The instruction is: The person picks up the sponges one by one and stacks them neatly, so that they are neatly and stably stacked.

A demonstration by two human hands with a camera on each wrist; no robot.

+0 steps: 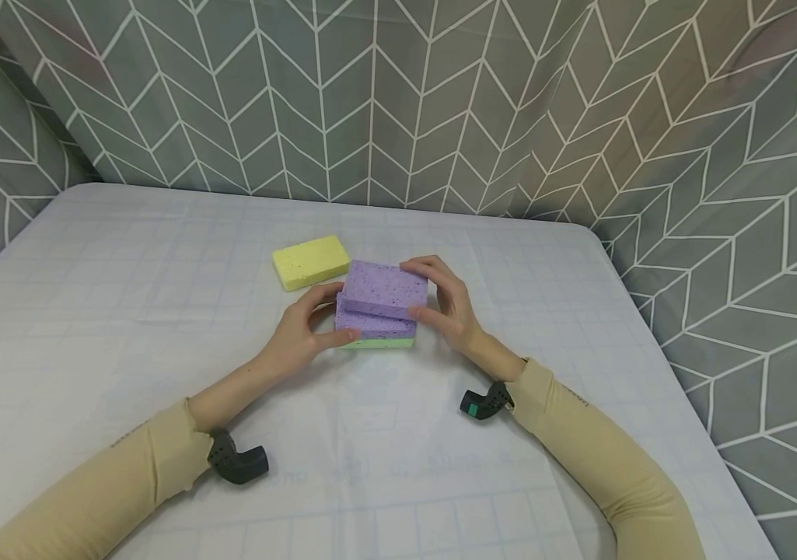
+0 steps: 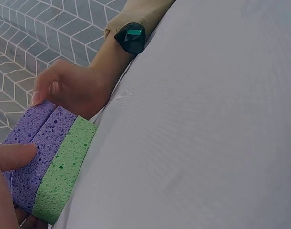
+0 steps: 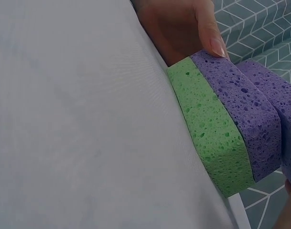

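Observation:
Three sponges are stacked: a green sponge (image 1: 387, 343) on the table, a purple sponge (image 1: 377, 324) over it, and another purple sponge (image 1: 386, 288) on top, set slightly back. My right hand (image 1: 452, 307) pinches the top one by its right end, thumb at the front and fingers at the back. At the stack's left end, my left hand (image 1: 293, 334) grips the lower sponges, its thumb on the front of the middle one. The right wrist view shows the green sponge (image 3: 212, 129) flat under the middle purple sponge (image 3: 250, 107).
A yellow sponge (image 1: 311, 263) lies on the table just behind and left of the stack. The white cloth-covered table (image 1: 160, 334) extends all around, and a grey curtain with white lines (image 1: 342, 101) hangs behind its far edge.

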